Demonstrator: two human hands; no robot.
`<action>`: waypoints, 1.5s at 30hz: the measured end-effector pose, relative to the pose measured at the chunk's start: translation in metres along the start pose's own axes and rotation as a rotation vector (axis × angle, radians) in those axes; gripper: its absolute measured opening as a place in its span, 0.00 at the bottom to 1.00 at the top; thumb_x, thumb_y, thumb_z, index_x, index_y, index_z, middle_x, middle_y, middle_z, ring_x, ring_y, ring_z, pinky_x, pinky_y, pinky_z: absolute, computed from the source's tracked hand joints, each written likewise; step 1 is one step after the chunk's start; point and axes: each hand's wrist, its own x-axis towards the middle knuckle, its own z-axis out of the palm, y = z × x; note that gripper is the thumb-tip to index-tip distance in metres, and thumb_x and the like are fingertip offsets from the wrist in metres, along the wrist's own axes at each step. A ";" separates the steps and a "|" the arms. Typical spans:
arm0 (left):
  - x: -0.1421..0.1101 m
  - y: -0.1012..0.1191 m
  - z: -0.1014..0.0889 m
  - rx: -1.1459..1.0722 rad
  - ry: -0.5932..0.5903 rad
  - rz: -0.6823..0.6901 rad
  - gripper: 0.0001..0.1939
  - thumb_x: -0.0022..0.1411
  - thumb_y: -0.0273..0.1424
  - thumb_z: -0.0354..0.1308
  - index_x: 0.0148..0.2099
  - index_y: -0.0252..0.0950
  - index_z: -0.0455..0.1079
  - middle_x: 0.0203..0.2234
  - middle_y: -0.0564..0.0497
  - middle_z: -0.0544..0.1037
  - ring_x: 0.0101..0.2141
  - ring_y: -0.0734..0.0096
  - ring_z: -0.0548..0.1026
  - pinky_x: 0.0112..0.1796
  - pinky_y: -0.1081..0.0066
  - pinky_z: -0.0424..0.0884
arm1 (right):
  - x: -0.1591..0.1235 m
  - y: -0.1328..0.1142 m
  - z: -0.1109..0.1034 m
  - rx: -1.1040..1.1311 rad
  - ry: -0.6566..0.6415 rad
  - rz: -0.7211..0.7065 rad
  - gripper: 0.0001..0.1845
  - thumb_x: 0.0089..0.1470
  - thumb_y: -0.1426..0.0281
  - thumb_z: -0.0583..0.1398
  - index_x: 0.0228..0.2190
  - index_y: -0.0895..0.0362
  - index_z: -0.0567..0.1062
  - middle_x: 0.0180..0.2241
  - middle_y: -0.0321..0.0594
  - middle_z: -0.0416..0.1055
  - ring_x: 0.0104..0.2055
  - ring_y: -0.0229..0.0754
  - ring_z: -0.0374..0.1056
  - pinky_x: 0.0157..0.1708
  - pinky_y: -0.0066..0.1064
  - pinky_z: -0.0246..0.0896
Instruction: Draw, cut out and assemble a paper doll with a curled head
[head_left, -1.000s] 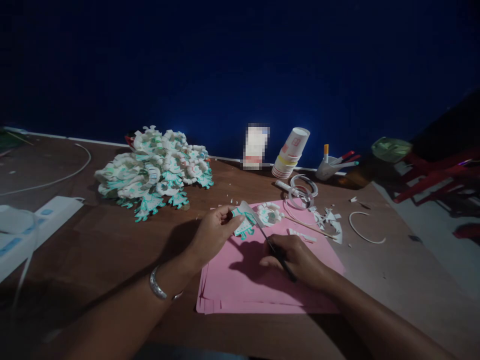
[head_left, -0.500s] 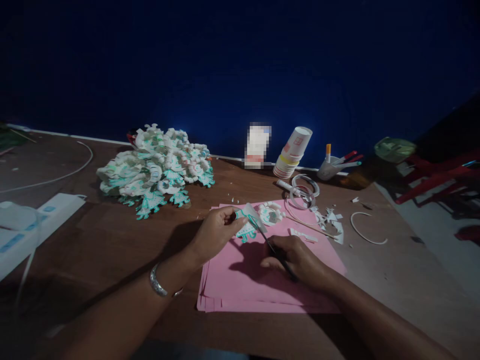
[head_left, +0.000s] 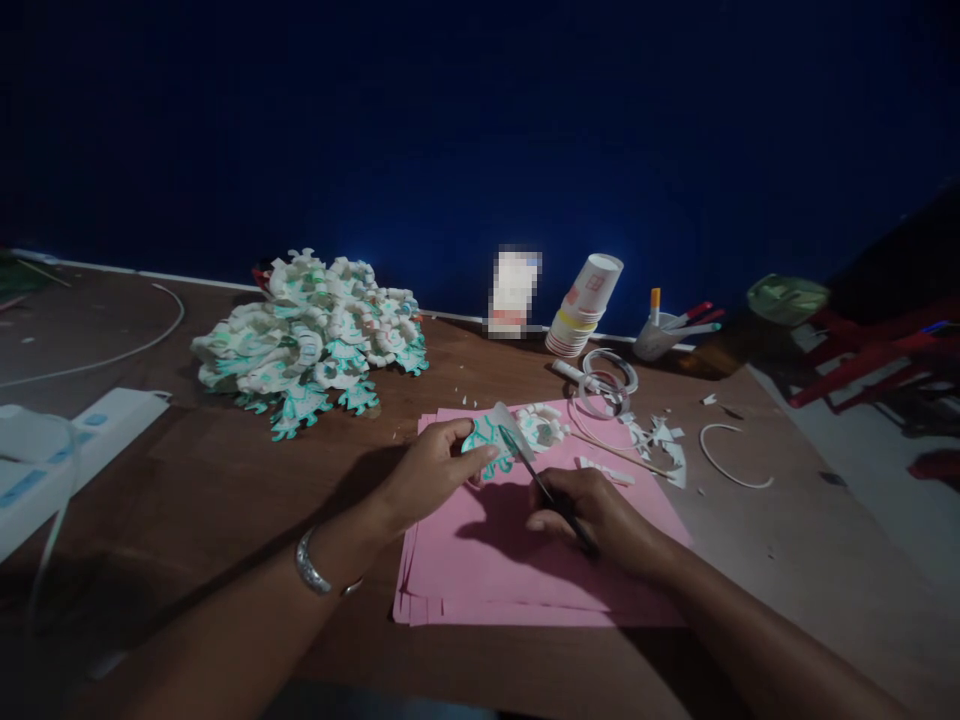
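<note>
Between thumb and fingers my left hand (head_left: 439, 465) pinches a small white paper cutout (head_left: 484, 436) with green drawn lines. My right hand (head_left: 589, 510) is closed round the dark handles of a pair of scissors (head_left: 531, 470). The scissors' blades reach up and left to the cutout's right edge, where a pale strip of paper overlaps them. Both hands hover over a stack of pink paper sheets (head_left: 517, 570). Just behind the blades, a white figure-like paper piece (head_left: 541, 428) lies on the stack's far edge.
A heap of green-and-white paper figures (head_left: 315, 345) stands at the back left. Stacked paper cups (head_left: 585, 305), tape rolls (head_left: 611, 375), a cup of markers (head_left: 655, 338) and paper scraps (head_left: 666, 440) are at the right. A white power strip (head_left: 82, 450) lies far left.
My left hand has turned the paper cutout, showing more of its green pattern. The scissors have shifted slightly against its edge, with my right hand still around the handles.
</note>
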 end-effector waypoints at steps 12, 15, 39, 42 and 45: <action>-0.001 0.003 -0.002 -0.004 0.004 0.009 0.13 0.60 0.37 0.58 0.27 0.35 0.68 0.19 0.57 0.66 0.20 0.79 0.62 0.21 0.78 0.59 | 0.000 0.001 0.000 -0.126 0.009 -0.034 0.29 0.55 0.44 0.61 0.24 0.60 0.70 0.20 0.30 0.60 0.23 0.33 0.51 0.23 0.24 0.48; -0.001 0.002 -0.002 0.020 0.013 0.018 0.13 0.61 0.36 0.58 0.27 0.35 0.67 0.19 0.57 0.66 0.20 0.79 0.61 0.22 0.77 0.60 | 0.000 0.002 -0.001 -0.178 0.014 -0.035 0.29 0.55 0.45 0.61 0.24 0.60 0.70 0.19 0.30 0.60 0.23 0.33 0.50 0.23 0.25 0.47; -0.001 -0.004 0.002 -0.113 -0.048 -0.060 0.12 0.62 0.36 0.59 0.29 0.34 0.70 0.20 0.56 0.69 0.21 0.79 0.67 0.21 0.79 0.60 | -0.001 0.001 0.001 0.085 -0.064 0.007 0.28 0.52 0.46 0.64 0.27 0.62 0.74 0.20 0.30 0.61 0.23 0.32 0.52 0.23 0.23 0.49; 0.000 -0.008 0.001 -0.124 -0.062 -0.095 0.12 0.61 0.38 0.59 0.31 0.34 0.71 0.21 0.54 0.73 0.21 0.77 0.70 0.19 0.79 0.57 | -0.001 0.002 0.001 0.079 -0.055 0.000 0.28 0.52 0.47 0.64 0.27 0.61 0.73 0.20 0.30 0.61 0.23 0.32 0.52 0.23 0.23 0.49; 0.001 -0.012 0.001 -0.161 -0.069 -0.136 0.13 0.61 0.39 0.60 0.33 0.33 0.72 0.20 0.53 0.75 0.19 0.78 0.67 0.17 0.79 0.53 | -0.001 0.001 0.002 0.070 -0.043 -0.016 0.28 0.54 0.46 0.62 0.27 0.61 0.73 0.20 0.31 0.62 0.23 0.32 0.54 0.23 0.23 0.49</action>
